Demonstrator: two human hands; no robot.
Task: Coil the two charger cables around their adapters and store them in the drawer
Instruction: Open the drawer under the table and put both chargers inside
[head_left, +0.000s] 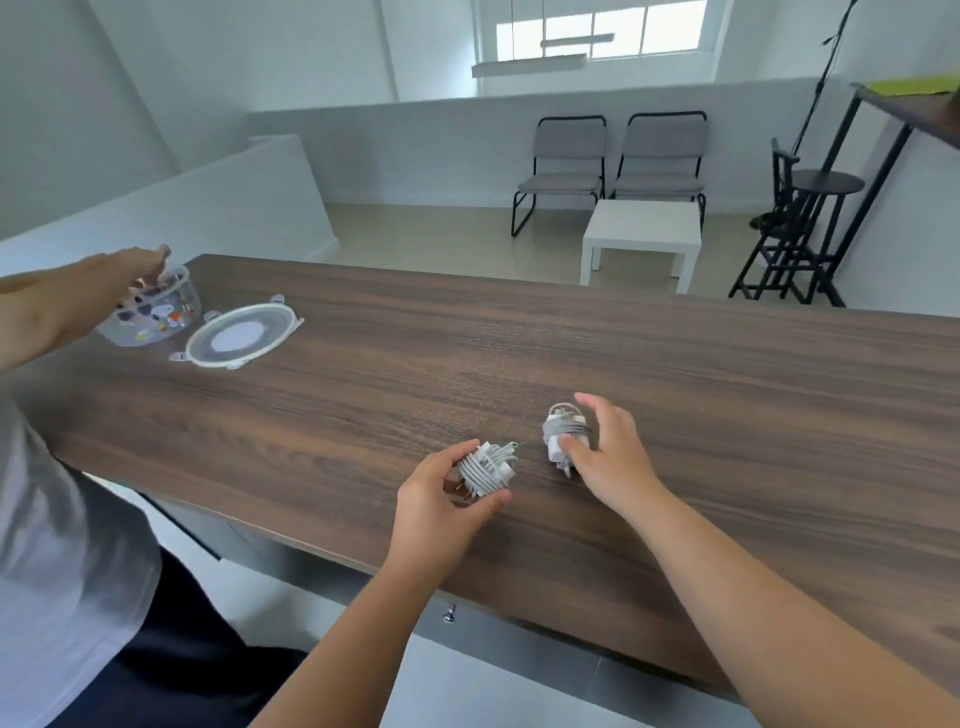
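Note:
Two white charger adapters lie on the wooden table (571, 343), each with its grey-white cable wound around it. My left hand (441, 499) grips the left coiled charger (488, 467) near the table's front edge; its metal prongs point toward me. My right hand (608, 447) closes on the right coiled charger (563, 434), thumb on its front, fingers curled over its far side. Both chargers rest on the tabletop. Under the table's front edge a small metal drawer knob (450, 614) shows on a grey panel.
Another person stands at the left; their hand (130, 267) reaches into a clear patterned round container (156, 312). Its round lid (241, 335) lies beside it on the table. Two chairs, a white side table (641, 234) and a black stool stand beyond.

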